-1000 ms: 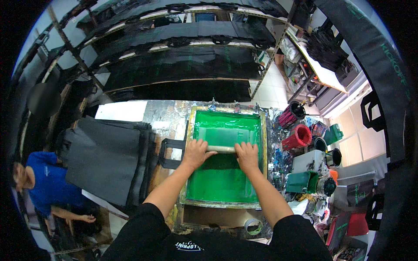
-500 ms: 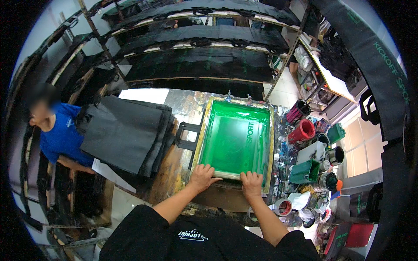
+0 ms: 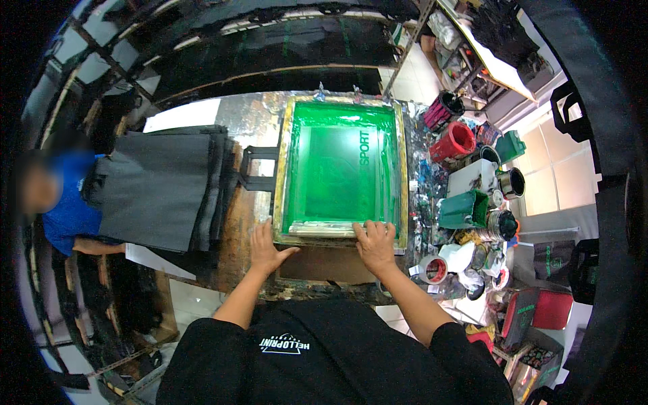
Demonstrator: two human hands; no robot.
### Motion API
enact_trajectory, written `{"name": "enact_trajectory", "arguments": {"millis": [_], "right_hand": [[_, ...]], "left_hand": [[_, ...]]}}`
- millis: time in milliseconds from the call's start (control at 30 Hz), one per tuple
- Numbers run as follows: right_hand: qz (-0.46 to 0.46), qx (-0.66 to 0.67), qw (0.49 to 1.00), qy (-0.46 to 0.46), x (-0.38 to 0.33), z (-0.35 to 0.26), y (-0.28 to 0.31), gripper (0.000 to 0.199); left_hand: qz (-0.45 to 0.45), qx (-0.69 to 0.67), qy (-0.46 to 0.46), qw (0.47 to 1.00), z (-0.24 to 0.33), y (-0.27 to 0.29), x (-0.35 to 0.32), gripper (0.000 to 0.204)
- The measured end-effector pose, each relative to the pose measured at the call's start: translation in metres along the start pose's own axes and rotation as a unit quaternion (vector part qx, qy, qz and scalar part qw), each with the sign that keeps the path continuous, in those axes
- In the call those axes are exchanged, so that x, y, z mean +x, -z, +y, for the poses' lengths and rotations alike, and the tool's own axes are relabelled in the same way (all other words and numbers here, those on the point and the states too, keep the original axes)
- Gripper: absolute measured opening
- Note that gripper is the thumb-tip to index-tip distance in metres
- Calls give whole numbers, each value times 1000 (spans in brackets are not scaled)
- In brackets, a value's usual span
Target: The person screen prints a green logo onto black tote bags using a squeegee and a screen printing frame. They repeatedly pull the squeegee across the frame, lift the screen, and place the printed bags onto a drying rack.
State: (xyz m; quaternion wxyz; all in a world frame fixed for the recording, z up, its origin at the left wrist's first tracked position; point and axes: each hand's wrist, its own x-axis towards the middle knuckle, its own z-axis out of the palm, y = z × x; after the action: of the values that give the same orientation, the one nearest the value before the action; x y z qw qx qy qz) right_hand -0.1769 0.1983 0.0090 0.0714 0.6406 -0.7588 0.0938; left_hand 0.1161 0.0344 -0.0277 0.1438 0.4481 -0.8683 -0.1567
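A screen printing frame (image 3: 403,169) with green ink over its mesh (image 3: 337,175) lies on the worktable in front of me. Along its near edge rests a squeegee (image 3: 317,229) with a pale bar. My right hand (image 3: 376,248) grips the squeegee's right end, fingers curled over it. Off the bar, beside the frame's near left corner, my left hand (image 3: 268,250) is open with its thumb spread out and nothing in it. From under the frame's left side sticks a black bag handle (image 3: 258,182); the rest of that bag is hidden.
Left of the frame lies a stack of black bags (image 3: 158,189), with a person in a blue shirt (image 3: 71,202) beside it. Ink pots, a red bucket (image 3: 453,140), a green container (image 3: 466,209) and a tape roll (image 3: 433,269) crowd the right. Racks (image 3: 270,71) of black bags stand behind.
My left hand has let go of the squeegee and moved left, its fingers opening. My right hand stays on the bar. The whole view has shifted, with the frame now higher in it.
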Motion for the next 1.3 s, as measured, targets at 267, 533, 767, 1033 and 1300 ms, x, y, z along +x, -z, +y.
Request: {"name": "enact_trajectory", "arguments": {"millis": [267, 533, 767, 1033, 1300], "right_hand": [[-38, 57, 998, -16, -9, 2, 0, 62], [-31, 63, 997, -16, 10, -1, 43, 61], [41, 50, 998, -17, 63, 2, 136, 55], [265, -39, 963, 39, 208, 41, 229, 47], [268, -36, 963, 9, 248, 63, 249, 59]], "left_hand": [[-50, 25, -1, 998, -35, -29, 3, 113], [22, -116, -2, 993, -29, -11, 0, 112], [92, -297, 34, 950, 34, 74, 32, 92], [264, -432, -20, 862, 110, 170, 146, 72], [45, -18, 148, 988, 28, 15, 107, 111]]}}
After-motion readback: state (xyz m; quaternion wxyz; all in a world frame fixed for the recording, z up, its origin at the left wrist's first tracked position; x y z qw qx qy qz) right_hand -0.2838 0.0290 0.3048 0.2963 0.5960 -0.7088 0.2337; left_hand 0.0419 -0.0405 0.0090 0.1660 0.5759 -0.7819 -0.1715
